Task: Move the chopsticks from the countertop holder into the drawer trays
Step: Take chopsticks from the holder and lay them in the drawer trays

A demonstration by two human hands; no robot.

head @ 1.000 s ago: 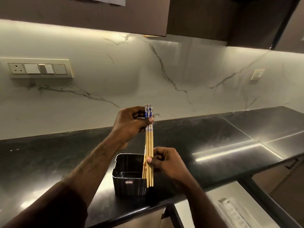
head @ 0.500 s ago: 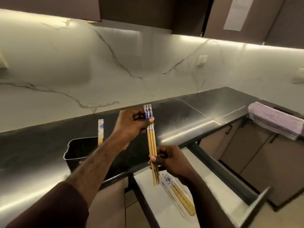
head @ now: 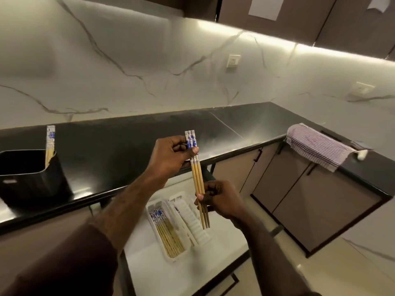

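1. At lower centre of the frame the open drawer (head: 188, 272) holds two white trays: the left tray (head: 154, 227) carries a row of chopsticks (head: 168, 233), the right tray (head: 192, 223) is ribbed and looks mostly bare
2. Above it, the right hand (head: 220, 199) pinches the lower part of a small bundle of chopsticks (head: 197, 178) between thumb and fingers
3. The left hand (head: 171, 157), mid-frame, grips the bundle's blue-patterned tops, fingers closed; the bundle stands nearly upright
4. At the left edge, a black holder (head: 32, 174) on the countertop (head: 128, 146) contains more chopsticks (head: 50, 144), leaning at its right corner
5. At right, a striped cloth (head: 316, 146) drapes over the counter edge
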